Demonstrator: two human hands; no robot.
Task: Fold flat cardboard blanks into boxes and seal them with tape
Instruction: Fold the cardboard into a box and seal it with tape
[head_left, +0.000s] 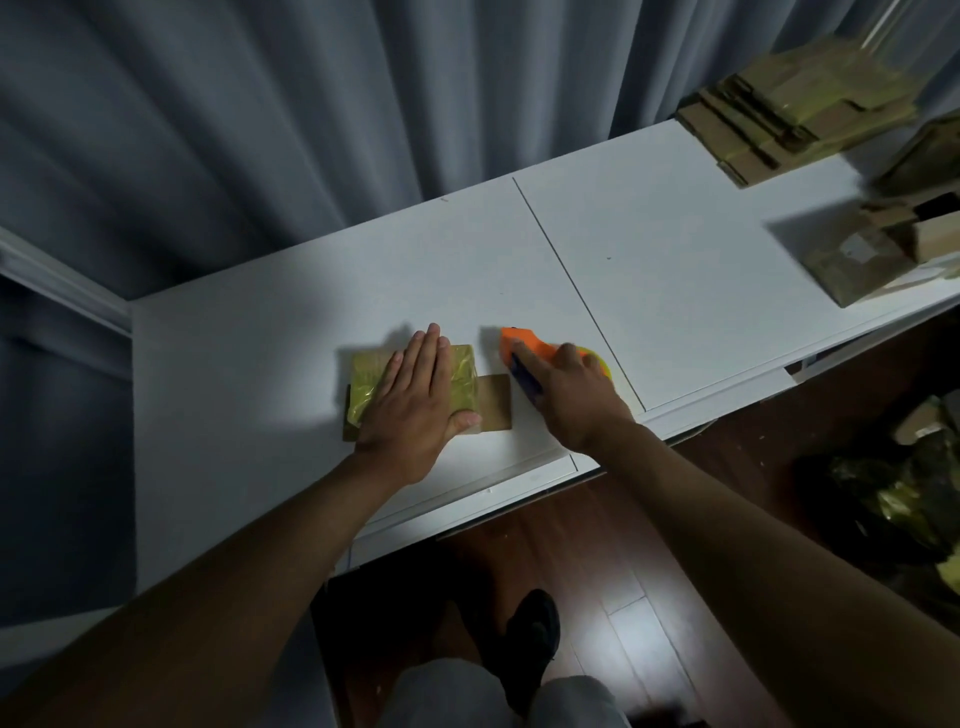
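Right now my left hand (415, 395) lies flat, fingers together and stretched out, pressing down on the small box (410, 387) in the middle of the white table (234, 415). I judge I hold it that way so the flaps stay shut and the box cannot slide while the tape goes on. Its top is already covered in glossy yellowish tape (462, 379) that wrinkles and catches the light, while 1 plain brown cardboard flap (493, 402) sticks out flat on the right side, matte and unsealed.

Just beside that flap, my right hand (571, 389) is closed around the tape dispenser (524, 348), an orange plastic body with a dark blue part under my fingers and a yellow roll peeking out behind my knuckles. Its nose rests on the table, near the box but not touching it, probably ready for the next strip over the loose flap.

Further right, a thin seam (571, 286) runs across the smooth tabletop. At the far right corner sits a stack of flat cardboard blanks (769, 130), rough-edged and layered, within reach for the next fold. Nearer the front edge stands a finished box (857, 260), blurred, with tape on it. Below the table, on the dark wooden floor (623, 571), more taped boxes are piled (893, 493).
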